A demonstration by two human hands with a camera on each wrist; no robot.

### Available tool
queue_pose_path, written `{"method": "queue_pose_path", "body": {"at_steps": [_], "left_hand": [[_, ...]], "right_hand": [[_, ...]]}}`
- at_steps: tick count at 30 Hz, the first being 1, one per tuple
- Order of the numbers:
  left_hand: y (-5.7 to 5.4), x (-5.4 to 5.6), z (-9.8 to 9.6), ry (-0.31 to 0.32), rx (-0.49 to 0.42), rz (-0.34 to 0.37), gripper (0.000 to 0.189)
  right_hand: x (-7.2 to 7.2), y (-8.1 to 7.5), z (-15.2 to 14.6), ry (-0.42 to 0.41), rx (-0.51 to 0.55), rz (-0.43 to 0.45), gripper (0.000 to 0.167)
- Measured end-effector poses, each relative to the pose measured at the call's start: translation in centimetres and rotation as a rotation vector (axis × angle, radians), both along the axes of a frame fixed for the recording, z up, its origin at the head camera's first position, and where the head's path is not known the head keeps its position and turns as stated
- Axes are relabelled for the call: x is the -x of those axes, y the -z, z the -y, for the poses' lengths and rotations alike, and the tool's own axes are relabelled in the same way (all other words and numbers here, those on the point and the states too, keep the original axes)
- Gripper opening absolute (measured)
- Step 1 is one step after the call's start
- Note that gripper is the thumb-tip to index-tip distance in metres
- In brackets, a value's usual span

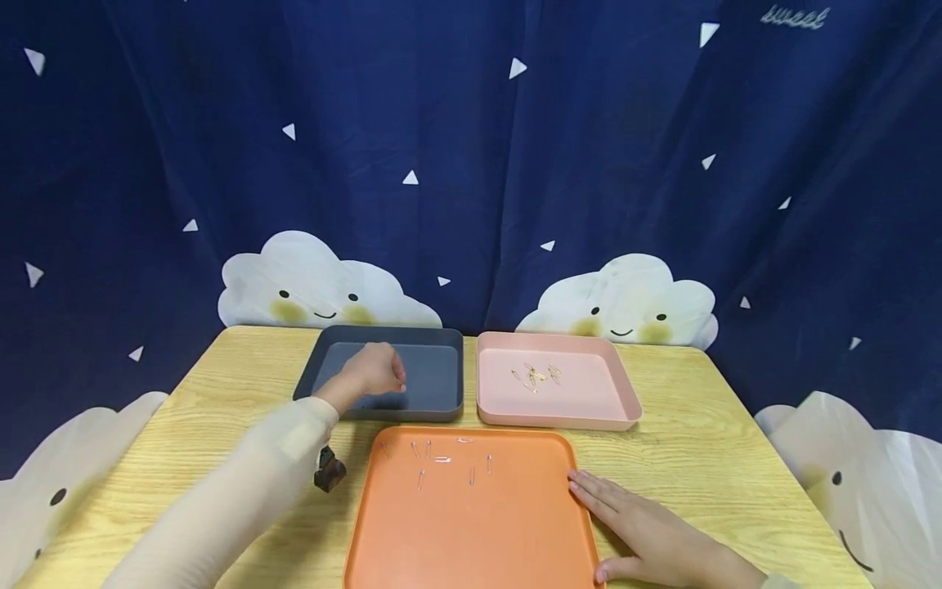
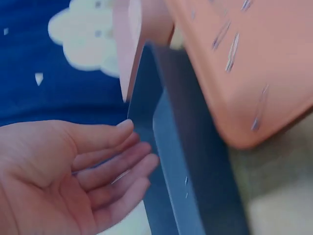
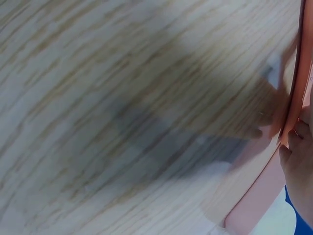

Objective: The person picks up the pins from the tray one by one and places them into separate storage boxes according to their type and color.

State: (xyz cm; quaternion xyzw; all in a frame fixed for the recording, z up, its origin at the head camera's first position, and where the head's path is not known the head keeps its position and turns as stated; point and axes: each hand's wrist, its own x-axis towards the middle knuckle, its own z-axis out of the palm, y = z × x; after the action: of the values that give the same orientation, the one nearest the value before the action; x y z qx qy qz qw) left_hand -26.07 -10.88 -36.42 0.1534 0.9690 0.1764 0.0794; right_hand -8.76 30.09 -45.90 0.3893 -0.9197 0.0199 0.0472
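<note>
My left hand is over the dark blue-grey tray, its fingers loosely bent. In the left wrist view the thumb stands apart from the fingers, and a thin silver safety pin shows against them. Small silver pins lie in the dark tray. With fingers stretched out, my right hand rests on the right rim of the orange tray. Several silver safety pins are scattered over the far half of that tray.
A pink tray beside the dark one holds several gold safety pins. All the trays stand on a wooden table. Behind it hangs a blue curtain with clouds. A dark wrist camera hangs under my left sleeve.
</note>
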Motion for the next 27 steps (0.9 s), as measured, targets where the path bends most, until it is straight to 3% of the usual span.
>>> {"method": "queue_pose_path", "body": {"at_steps": [7,11,19,27], "left_hand": [[2.6,-4.2,-1.1,0.242,-0.174,-0.047,0.004],[4.4,-6.0,-1.3,0.355,-0.250,-0.028,0.008],[7.3,-7.9,-1.8,0.374,-0.241,-0.083,0.016],[7.7,-8.2,-1.9,0.415,-0.243,-0.147,0.021]], "right_hand": [[-0.1,0.0,-0.1,0.023,-0.003,0.030,0.092],[-0.1,0.2,0.0,0.008,0.016,0.012,0.092],[-0.1,0.1,0.0,0.013,-0.003,0.024,0.091],[-0.1,0.0,0.0,0.011,0.001,0.019,0.091]]}}
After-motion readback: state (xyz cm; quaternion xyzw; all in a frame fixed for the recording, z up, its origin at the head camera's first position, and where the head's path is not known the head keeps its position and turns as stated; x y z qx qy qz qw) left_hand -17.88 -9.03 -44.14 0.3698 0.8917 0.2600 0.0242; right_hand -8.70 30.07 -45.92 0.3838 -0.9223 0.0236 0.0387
